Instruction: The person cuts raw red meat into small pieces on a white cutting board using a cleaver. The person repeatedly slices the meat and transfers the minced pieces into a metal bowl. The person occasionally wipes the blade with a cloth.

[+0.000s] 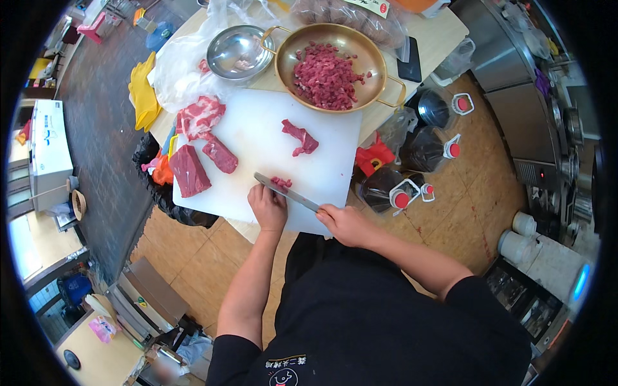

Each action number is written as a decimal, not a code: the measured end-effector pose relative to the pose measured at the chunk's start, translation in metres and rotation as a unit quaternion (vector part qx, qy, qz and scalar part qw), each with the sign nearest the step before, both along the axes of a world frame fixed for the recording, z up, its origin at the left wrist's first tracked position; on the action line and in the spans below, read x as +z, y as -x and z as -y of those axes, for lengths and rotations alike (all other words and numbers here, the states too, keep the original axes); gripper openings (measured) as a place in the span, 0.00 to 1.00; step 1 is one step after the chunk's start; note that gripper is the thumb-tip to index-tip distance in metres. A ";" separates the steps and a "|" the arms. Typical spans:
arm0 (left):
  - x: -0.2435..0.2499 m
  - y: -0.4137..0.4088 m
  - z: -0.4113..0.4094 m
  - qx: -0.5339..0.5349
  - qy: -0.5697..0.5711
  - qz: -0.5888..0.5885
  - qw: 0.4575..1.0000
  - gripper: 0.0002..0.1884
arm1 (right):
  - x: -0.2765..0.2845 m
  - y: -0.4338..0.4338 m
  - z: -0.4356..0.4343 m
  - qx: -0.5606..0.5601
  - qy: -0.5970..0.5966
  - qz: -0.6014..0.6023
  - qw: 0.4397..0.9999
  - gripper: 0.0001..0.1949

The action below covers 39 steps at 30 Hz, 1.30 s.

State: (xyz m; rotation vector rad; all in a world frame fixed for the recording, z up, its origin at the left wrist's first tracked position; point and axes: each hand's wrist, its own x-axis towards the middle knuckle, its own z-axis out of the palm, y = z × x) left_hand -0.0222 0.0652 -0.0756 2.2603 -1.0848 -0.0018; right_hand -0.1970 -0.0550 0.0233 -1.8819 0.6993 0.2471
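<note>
My right hand (348,226) grips the handle of a kitchen knife (297,196), its blade pointing to the upper left over a white cutting board (241,198). Tucked against the near side of the blade is my left hand (268,208), fingers curled. The blade and fingers hide whatever may be under its fingertips. Small diced bits of red meat (281,182) lie just beyond the blade. A thin strip of meat (301,139) sits farther up the board. On its left side are a thick meat block (189,171), a smaller chunk (220,154) and a fatty pale piece (202,116).
A brass-coloured two-handled pan (285,79) holds diced meat, beside a steel bowl (240,52). A phone (409,60) lies at the table's right. Yellow gloves (144,91) hang at its left edge, above a black-bagged bin (190,214). Large bottles (425,150) stand on the floor.
</note>
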 end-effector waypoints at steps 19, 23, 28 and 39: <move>-0.005 -0.001 -0.012 0.008 -0.002 -0.007 1.000 0.06 | 0.012 0.006 0.003 0.018 -0.025 -0.028 0.999 0.19; -0.003 0.000 -0.011 0.002 0.009 0.006 1.000 0.05 | -0.017 -0.018 -0.010 0.001 -0.013 0.007 1.000 0.19; -0.003 0.000 -0.019 0.026 0.042 0.022 0.999 0.08 | -0.032 -0.022 0.006 -0.036 -0.060 0.041 0.997 0.20; -0.005 -0.004 -0.027 -0.014 0.002 0.005 1.000 0.08 | 0.006 -0.003 -0.003 0.020 -0.026 0.020 0.999 0.19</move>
